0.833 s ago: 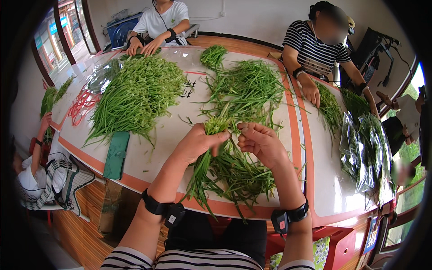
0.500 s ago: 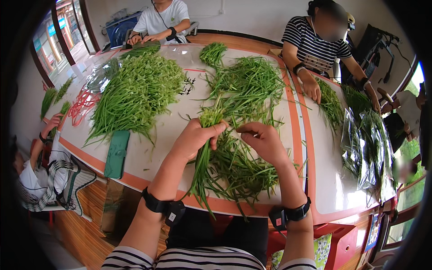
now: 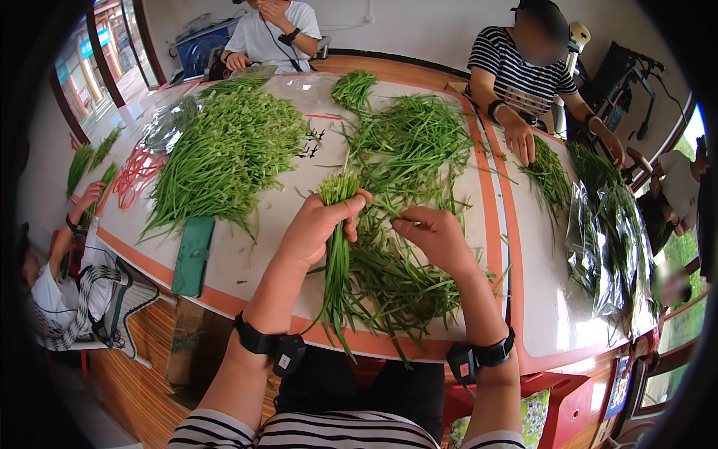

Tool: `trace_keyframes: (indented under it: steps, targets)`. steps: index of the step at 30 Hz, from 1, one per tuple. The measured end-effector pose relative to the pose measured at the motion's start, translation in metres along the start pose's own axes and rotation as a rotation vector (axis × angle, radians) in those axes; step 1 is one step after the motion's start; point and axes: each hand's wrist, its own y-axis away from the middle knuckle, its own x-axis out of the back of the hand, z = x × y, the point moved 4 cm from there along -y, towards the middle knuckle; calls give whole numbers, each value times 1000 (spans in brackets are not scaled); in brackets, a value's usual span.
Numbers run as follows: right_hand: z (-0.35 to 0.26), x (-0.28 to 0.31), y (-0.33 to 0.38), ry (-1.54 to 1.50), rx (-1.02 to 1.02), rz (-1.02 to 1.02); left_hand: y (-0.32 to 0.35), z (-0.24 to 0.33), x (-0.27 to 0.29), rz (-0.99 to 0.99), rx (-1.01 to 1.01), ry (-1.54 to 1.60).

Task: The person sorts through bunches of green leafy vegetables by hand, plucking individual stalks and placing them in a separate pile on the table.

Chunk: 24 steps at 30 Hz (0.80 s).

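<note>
My left hand [image 3: 325, 222] is wrapped around an upright bunch of green chives [image 3: 338, 258], pale cut ends at the top and leaves hanging toward the table's near edge. Just right of it, my right hand [image 3: 434, 233] has thumb and forefinger pinched together on what looks like a thin chive blade [image 3: 387, 208]. Beneath and between my hands lies a loose heap of chives [image 3: 407, 280]. Farther back spreads another loose pile [image 3: 415, 142]. A large, neater pile of chives [image 3: 232, 150] sits to the left.
A green phone case [image 3: 193, 257] lies at the table's left front edge, near red ties [image 3: 138, 176]. Clear plastic bags of chives [image 3: 609, 247] are on the right. Co-workers sit at the far side and left; one co-worker's hand [image 3: 520, 142] touches chives at the right.
The bunch in my left hand stands straighter, with its top lower. My right finger and thumb have come together, slightly left. The far person has raised one hand toward the head.
</note>
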Motion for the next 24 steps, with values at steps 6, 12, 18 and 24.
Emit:
trace_keyframes:
  steps: [6,12,18,24]
  targets:
    - [-5,-15,4,-74,17,-64,4,-3,-16,-78,69,141]
    - [-8,-21,4,-258,184,-36,5,-8,-19,-152,72,-15]
    - [-10,-9,8,-49,30,-235,1,0,-1,-74,0,252]
    - [-2,15,7,48,-44,-217,-2,20,24,-170,-197,568]
